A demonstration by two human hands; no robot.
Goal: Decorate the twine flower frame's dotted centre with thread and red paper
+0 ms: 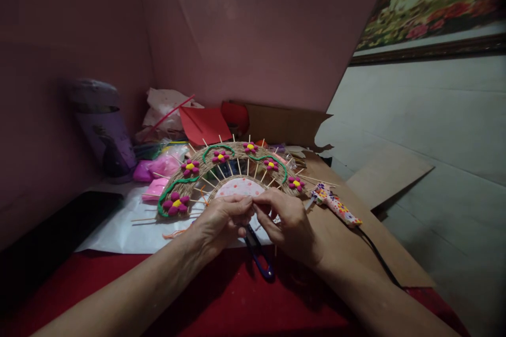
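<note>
My left hand [231,217] and my right hand [286,221] meet at the fingertips, both pinched closed over something too small or hidden to make out. Just beyond them lies a fan-shaped craft piece [237,150] of wound twine on thin wooden sticks. Pink clay flowers [176,204] with yellow centres and green wavy stems [174,186] decorate its band. A white half-round with pink dots [239,187] fills its inner part, partly covered by my hands. Below my fingers rests a dark blue-handled tool [261,258], its upper end hidden.
A flower-patterned glue gun [336,205] with a black cord lies on brown cardboard [379,247] at right. White paper [118,229] spreads under the craft piece on the red cloth [197,295]. A purple tumbler [105,131], pink bags [158,168] and red paper [205,124] stand behind.
</note>
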